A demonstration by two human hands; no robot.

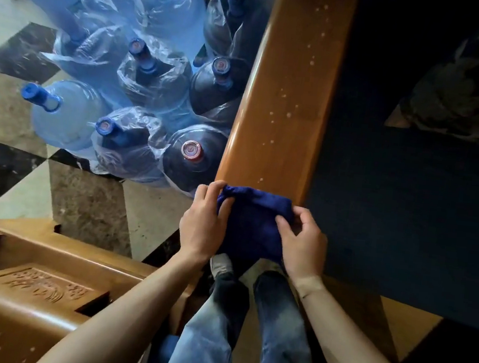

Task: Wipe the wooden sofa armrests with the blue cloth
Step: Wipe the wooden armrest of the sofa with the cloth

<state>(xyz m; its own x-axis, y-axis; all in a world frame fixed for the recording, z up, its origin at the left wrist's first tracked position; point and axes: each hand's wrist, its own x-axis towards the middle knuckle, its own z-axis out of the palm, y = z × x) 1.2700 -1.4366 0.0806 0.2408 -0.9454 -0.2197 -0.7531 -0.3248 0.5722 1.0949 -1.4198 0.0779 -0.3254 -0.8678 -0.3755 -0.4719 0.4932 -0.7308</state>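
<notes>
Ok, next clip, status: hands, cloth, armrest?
Left hand and right hand both grip the blue cloth at the near end of the wooden armrest. White specks along the wood ahead. Water jugs crowd its left side.

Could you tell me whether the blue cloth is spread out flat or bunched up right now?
Bunched up. The cloth is gathered into a folded wad at the near end of the armrest, pinched by the left hand and right hand.

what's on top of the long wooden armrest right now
White specks dot the wooden armrest along its length. At its near end lies the blue cloth, gripped by the left hand and right hand. The wood beneath the cloth is hidden.
</notes>
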